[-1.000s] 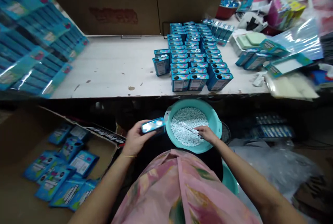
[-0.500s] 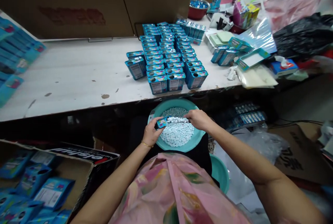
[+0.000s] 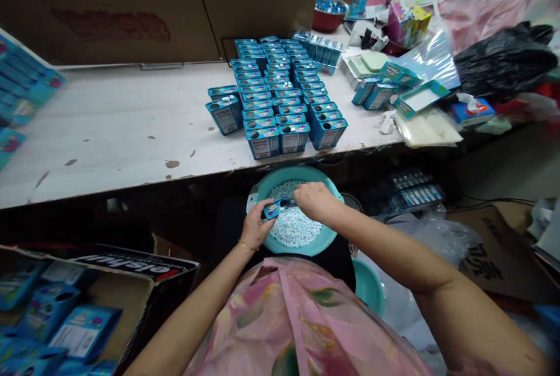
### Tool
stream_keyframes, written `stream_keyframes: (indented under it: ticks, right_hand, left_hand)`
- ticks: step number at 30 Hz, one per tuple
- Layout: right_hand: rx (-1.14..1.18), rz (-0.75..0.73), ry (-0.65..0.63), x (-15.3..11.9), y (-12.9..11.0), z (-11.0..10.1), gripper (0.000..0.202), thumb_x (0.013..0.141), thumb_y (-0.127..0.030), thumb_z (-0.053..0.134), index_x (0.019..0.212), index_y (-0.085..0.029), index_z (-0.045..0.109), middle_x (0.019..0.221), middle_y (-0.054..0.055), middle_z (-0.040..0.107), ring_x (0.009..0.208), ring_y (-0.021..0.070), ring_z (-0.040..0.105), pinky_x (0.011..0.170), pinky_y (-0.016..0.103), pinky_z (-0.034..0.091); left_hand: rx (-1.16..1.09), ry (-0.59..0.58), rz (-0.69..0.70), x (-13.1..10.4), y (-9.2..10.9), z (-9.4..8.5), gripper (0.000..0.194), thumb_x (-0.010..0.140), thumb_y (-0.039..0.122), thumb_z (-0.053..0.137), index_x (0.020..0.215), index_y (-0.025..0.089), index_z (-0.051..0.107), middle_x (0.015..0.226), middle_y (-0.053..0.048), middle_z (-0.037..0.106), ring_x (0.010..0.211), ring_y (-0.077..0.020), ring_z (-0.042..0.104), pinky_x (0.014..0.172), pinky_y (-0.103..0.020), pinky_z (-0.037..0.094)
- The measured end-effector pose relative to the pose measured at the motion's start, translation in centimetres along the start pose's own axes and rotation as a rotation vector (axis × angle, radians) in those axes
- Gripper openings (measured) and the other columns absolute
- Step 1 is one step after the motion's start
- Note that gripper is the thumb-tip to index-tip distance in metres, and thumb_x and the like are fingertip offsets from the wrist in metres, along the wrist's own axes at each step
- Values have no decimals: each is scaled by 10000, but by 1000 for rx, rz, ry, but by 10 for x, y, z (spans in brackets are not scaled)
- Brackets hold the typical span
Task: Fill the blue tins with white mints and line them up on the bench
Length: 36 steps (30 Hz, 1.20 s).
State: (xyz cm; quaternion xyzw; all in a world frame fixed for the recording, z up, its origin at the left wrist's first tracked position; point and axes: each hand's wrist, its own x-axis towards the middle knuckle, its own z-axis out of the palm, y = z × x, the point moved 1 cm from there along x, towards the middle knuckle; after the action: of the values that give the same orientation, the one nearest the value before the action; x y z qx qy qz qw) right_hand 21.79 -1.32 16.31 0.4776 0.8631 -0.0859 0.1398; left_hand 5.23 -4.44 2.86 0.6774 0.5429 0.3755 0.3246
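My left hand is closed around a small blue candy box, tilted over a turquoise basin. Small white candies fill much of the basin. My right hand, also over the basin, grips a narrow scoop. The scoop's end meets the opening of the box, and its handle is hidden in my fist. On the table just ahead stand rows of similar blue boxes with round holes in their tops, some showing white candies.
The white table's front edge runs just beyond the basin. At lower left is an open carton holding more blue boxes. Flat blue trays, plastic bags and a red bowl occupy the table's right side.
My right hand has moved left, bringing the scoop up to the box. The row of white candies seen on the scoop before no longer shows. My left hand stays nearly still.
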Motion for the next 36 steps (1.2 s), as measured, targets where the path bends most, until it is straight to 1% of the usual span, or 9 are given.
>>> stream_keyframes:
  ticks: [5, 10, 12, 16, 21, 24, 28, 32, 36]
  right_hand:
    - [164, 132, 50, -14, 32, 7, 246, 797, -181, 393, 824, -161, 637, 862, 105, 621, 812, 191, 569, 642, 253, 388]
    - [1074, 446, 32, -8, 28, 74, 406, 814, -465, 358, 917, -162, 608, 744, 47, 612, 564, 112, 545, 413, 188, 320]
    - [1431, 540, 92, 0, 9, 107, 455, 785, -535, 359, 966, -177, 573, 868, 54, 602, 539, 91, 534, 342, 170, 261]
    - [1733, 633, 211, 9, -19, 146, 533, 723, -642, 353, 758, -151, 559, 616, 0, 517, 438, 65, 422, 307, 162, 244]
    - [1771, 596, 137, 5, -16, 152, 530, 662, -667, 425, 661, -148, 534, 450, -57, 391, 369, 52, 338, 325, 176, 225]
    - [1744, 542, 165, 6, -15, 158, 499, 677, -630, 443, 611, -142, 522, 444, -54, 405, 393, 51, 339, 375, 187, 252]
    - [1657, 432, 135, 11, -17, 170, 342, 714, -456, 512, 583, -140, 507, 470, -65, 404, 441, 47, 357, 425, 173, 288]
    - [1357, 412, -1, 14, 3, 170, 134, 764, -252, 470, 778, -151, 557, 592, -52, 519, 492, 55, 458, 451, 159, 350]
    - [713, 449, 14, 17, 43, 161, 307, 759, -89, 404, 1016, -179, 545, 896, 24, 611, 746, 105, 560, 630, 194, 426]
  left_hand:
    - [27, 88, -67, -1, 2, -6, 351, 666, 259, 573, 1005, 186, 515, 955, -39, 595, 842, -167, 576, 761, -292, 450]
    - [16, 149, -155, 2, 19, 3, 385, 662, 327, 594, 998, 177, 482, 980, -73, 588, 874, -199, 580, 763, -338, 457]
    - [-67, 82, -163, 0, 26, 12, 409, 656, 345, 604, 998, 171, 462, 1053, -99, 570, 937, -210, 567, 798, -361, 453]
    - [-262, -172, -156, -6, 29, 26, 439, 639, 354, 622, 1008, 170, 471, 1249, -141, 448, 1114, -235, 466, 864, -375, 432]
    - [-415, -297, -309, -7, 5, 28, 640, 683, 394, 563, 1248, 189, 343, 1324, -127, 369, 1161, -249, 422, 881, -407, 425]
    - [-316, -471, -204, -4, -12, 29, 667, 628, 392, 620, 1222, 170, 410, 1291, -109, 420, 1199, -251, 374, 981, -402, 326]
    - [-133, -589, -51, -2, -25, 27, 529, 563, 375, 669, 1041, 172, 566, 1063, -98, 581, 1023, -254, 512, 921, -420, 367]
    - [-23, -483, -6, 0, -25, 17, 400, 573, 388, 654, 908, 178, 595, 931, -70, 608, 907, -228, 535, 860, -403, 394]
    - [-104, -198, -170, 3, -25, -5, 457, 581, 434, 632, 940, 168, 534, 885, -51, 596, 841, -195, 551, 815, -355, 424]
